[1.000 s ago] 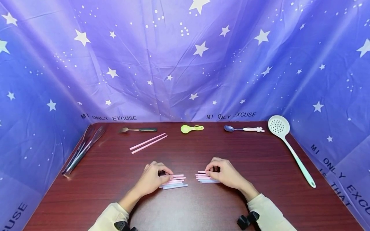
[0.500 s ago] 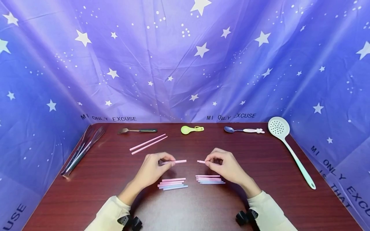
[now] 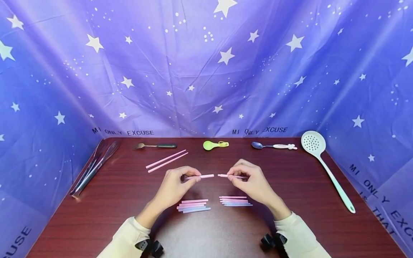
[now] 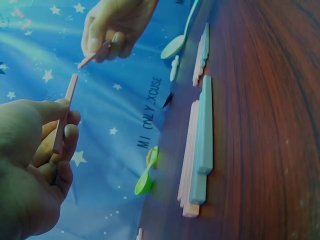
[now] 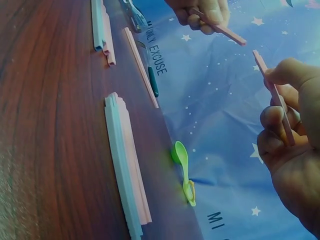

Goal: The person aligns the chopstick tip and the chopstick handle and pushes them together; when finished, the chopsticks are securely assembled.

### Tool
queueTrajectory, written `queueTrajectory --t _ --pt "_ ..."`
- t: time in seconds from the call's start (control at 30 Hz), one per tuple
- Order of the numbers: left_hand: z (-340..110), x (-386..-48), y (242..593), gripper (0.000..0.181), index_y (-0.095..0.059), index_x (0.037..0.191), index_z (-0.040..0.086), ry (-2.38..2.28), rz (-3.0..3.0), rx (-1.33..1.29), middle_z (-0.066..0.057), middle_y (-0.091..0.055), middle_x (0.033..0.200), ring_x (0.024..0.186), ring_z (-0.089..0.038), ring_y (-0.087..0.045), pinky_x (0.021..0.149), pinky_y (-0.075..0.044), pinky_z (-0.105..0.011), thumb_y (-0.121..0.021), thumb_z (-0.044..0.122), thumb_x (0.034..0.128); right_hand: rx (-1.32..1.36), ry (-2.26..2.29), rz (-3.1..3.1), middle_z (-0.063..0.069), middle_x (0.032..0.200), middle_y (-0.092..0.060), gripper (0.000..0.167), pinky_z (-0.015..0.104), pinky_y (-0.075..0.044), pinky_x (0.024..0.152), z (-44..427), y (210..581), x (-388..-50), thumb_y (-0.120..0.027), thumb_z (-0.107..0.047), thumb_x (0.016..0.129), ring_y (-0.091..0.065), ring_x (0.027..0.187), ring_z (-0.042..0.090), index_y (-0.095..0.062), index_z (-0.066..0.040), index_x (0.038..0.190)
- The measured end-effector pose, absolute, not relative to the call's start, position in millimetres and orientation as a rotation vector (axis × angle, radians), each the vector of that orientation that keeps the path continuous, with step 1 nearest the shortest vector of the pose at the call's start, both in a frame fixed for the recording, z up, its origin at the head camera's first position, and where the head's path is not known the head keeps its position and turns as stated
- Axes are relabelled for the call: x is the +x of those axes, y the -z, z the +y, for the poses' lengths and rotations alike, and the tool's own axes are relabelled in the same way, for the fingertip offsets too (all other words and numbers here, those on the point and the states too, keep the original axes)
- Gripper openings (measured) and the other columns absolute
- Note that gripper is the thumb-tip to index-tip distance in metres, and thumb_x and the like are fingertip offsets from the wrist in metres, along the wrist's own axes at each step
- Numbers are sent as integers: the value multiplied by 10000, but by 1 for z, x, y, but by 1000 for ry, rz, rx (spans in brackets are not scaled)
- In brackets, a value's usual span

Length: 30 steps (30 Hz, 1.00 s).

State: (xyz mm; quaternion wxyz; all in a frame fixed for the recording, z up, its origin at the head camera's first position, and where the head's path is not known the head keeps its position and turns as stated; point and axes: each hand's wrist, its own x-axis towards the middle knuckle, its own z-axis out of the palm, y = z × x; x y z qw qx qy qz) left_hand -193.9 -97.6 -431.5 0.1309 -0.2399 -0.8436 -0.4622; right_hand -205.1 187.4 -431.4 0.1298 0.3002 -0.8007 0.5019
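At the middle of the head view we see two short pink sticks, held end to end with a small gap between: the left stick (image 3: 207, 176) and the right stick (image 3: 222, 175), whose inner tip looks narrower. Our left hand (image 3: 175, 183) pinches its stick around the middle between thumb and fingers; our right hand (image 3: 251, 181) pinches its own closer to the inner tip. We judge both light, stiff and fairly smooth, perhaps apt to roll or snap under a hard bend, so a gentle thumb-and-finger hold, with the facing ends left bare, suits them.

Below the hands, at lower centre, lie two bundles of pink and blue sticks, a left bundle (image 3: 193, 205) and a right bundle (image 3: 233, 201). Left of centre rest two longer pink sticks (image 3: 166, 158). Along the far edge of the table (image 3: 206, 233) we find a fork (image 3: 166, 146), a green spoon (image 3: 208, 145) and a blue spoon (image 3: 284, 146); a skimmer (image 3: 313, 142) lies at right, a metal utensil (image 3: 90, 175) at left.
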Motion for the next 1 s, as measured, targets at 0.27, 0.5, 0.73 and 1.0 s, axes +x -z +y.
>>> queueTrajectory --t 0.27,0.5,0.73,1.0 --pt "-94 -189 431 130 -773 965 229 1379 -2442 -708 105 -768 856 656 -21 -540 583 -448 -216 -823 146 878 878 -1486 -2308 -37 860 -635 153 187 -474 588 181 434 -202 -788 -61 890 -571 744 63 -757 -197 951" --pt "-92 -190 431 127 -774 969 227 1383 -2432 -710 105 -768 852 655 -18 -538 582 -456 -226 -822 149 881 886 -1484 -2295 -10 862 -638 178 177 -471 583 182 433 -201 -795 -21 864 -568 745 50 -755 -172 949" --pt "-93 -189 429 120 -773 964 224 1360 -2442 -718 102 -770 859 669 -20 -546 599 -462 -231 -819 149 883 881 -1498 -2301 -11 851 -634 187 168 -464 581 181 431 -199 -796 -16 860 -562 734 43 -758 -179 944" --pt "-94 -189 429 122 -775 972 226 1366 -2454 -722 105 -771 869 658 -24 -522 583 -431 -211 -822 158 883 892 -1486 -2301 -5 852 -634 184 177 -460 575 181 432 -200 -793 -7 857 -554 726 44 -758 -165 945"
